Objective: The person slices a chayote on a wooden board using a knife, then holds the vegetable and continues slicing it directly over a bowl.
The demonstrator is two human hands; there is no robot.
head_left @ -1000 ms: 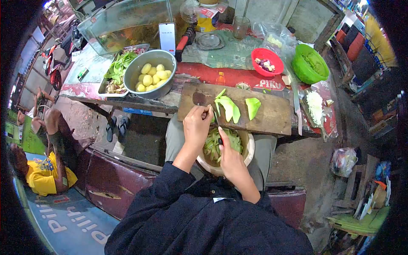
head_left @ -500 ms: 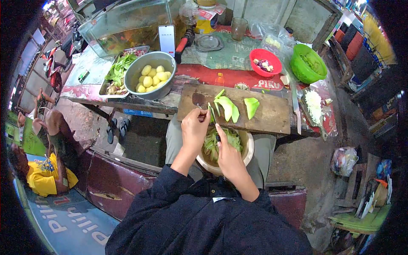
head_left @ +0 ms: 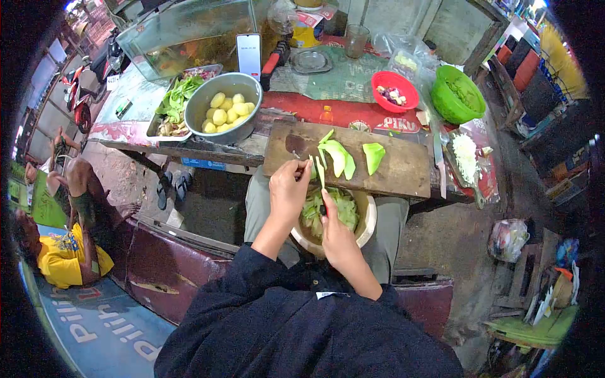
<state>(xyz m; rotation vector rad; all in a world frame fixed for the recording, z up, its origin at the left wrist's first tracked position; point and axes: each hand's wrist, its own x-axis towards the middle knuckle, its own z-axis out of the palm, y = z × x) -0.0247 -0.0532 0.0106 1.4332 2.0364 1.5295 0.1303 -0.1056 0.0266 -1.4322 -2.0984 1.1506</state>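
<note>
My left hand point(head_left: 287, 195) is closed in a pinch on a pale green vegetable piece point(head_left: 313, 171), just over the near edge of a wooden cutting board point(head_left: 403, 165). My right hand point(head_left: 339, 238) grips a small knife point(head_left: 324, 209) by its dark and red handle. The blade points away from me beside the piece, and a thin pale strip point(head_left: 321, 171) lies along it. On the board rest green vegetable wedges point(head_left: 336, 157) and a separate wedge point(head_left: 373, 157). Below my hands, a cream bowl point(head_left: 370, 222) between my legs holds cut green slices point(head_left: 343, 208).
A metal bowl point(head_left: 189, 116) of peeled potatoes stands left, near a tray of leafy greens point(head_left: 173, 104) and an upright phone point(head_left: 249, 55). Rightward are a red bowl point(head_left: 413, 94), a green bowl point(head_left: 479, 110), a larger knife point(head_left: 439, 167) and shredded white food point(head_left: 465, 154). A person point(head_left: 66, 255) sits left.
My right hand and the knife have dropped slightly toward me. A pale strip now shows along the blade. My left hand stays nearly in place.
</note>
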